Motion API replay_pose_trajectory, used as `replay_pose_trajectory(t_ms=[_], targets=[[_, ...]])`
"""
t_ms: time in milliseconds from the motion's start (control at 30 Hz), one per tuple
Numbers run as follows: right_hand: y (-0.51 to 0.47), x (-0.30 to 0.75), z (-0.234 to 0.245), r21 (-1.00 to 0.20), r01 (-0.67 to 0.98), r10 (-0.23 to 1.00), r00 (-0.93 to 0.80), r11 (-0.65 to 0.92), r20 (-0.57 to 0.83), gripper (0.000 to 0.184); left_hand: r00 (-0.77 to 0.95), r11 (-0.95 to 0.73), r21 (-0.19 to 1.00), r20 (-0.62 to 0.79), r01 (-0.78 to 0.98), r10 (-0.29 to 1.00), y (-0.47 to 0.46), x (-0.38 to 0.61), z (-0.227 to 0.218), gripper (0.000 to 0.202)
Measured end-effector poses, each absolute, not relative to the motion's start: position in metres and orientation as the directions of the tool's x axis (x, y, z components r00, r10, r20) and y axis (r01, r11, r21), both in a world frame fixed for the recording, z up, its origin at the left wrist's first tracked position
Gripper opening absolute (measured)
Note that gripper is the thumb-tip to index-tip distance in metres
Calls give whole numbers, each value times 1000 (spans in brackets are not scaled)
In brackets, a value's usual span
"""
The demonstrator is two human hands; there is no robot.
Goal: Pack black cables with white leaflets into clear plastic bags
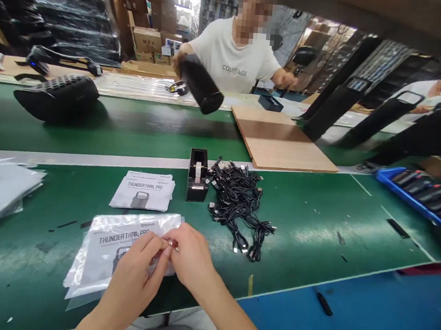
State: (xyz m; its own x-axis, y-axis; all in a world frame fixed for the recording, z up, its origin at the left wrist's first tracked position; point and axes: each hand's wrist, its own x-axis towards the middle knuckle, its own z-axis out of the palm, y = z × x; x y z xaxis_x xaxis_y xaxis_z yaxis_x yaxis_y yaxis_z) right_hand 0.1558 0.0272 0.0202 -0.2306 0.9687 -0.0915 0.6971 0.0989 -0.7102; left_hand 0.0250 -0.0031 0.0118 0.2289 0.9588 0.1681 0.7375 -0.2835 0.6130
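Observation:
My left hand point(139, 268) and my right hand point(192, 259) meet over the right edge of a clear plastic bag point(99, 222) with a printed THUNDER TRAIL PRO booklet point(100, 257) in it. Both hands are closed, thumbs and fingertips pinched together. What sits between the fingertips is hidden. More bags lie beneath this one. Just beyond is a stack of the same booklets point(142, 189). To its right stands a black tape dispenser point(197, 176), with a heap of coiled black USB cables point(237, 194) beside it.
More bagged sheets point(1, 188) lie at the left. Across the green bench point(307, 233) are a black speaker point(57, 99), a wooden board point(279, 139) and tall black speakers point(335, 110). A co-worker point(237, 54) holds a dark cylindrical speaker point(200, 84). A blue tray point(412, 195) stands right.

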Motion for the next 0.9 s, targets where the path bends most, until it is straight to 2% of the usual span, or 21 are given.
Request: replay_pose_trajectory(t_ms=[67, 133, 200, 233, 300, 433, 500, 567, 767, 900], targets=[[23, 176, 26, -573, 818, 996, -88, 53, -34, 13, 191, -240, 628, 146, 740, 971, -3, 23, 9, 18], [16, 205, 28, -355, 927, 990, 140, -123, 22, 19, 145, -193, 634, 128, 749, 981, -2, 20, 6, 18], [9, 232, 26, -167, 965, 978, 209, -203, 20, 21, 119, -169, 631, 121, 757, 985, -1, 19, 5, 17], [6, 242, 24, -146, 970, 980, 196, -192, 13, 18, 112, -163, 630, 121, 759, 986, -1, 19, 5, 17], [1, 249, 20, -219, 967, 992, 125, -127, -20, 8, 103, -151, 631, 112, 761, 988, 0, 21, 5, 16], [-4, 227, 22, -560, 828, 996, -47, -7, -82, 1, 103, -133, 634, 84, 762, 991, -1, 24, 7, 17], [-3, 212, 27, -671, 741, 989, -119, 29, -89, 1, 106, -135, 641, 83, 756, 991, -2, 24, 7, 16], [1, 201, 31, -706, 704, 979, -189, 81, -76, 2, 110, -142, 658, 91, 739, 990, -3, 23, 7, 16], [20, 185, 34, -677, 675, 915, -402, 293, -5, 9, 88, -178, 725, 161, 665, 983, -7, 24, 9, 12], [30, 172, 38, -765, 580, 901, -435, 280, 0, 15, 104, -219, 729, 201, 648, 974, -10, 21, 11, 11]])
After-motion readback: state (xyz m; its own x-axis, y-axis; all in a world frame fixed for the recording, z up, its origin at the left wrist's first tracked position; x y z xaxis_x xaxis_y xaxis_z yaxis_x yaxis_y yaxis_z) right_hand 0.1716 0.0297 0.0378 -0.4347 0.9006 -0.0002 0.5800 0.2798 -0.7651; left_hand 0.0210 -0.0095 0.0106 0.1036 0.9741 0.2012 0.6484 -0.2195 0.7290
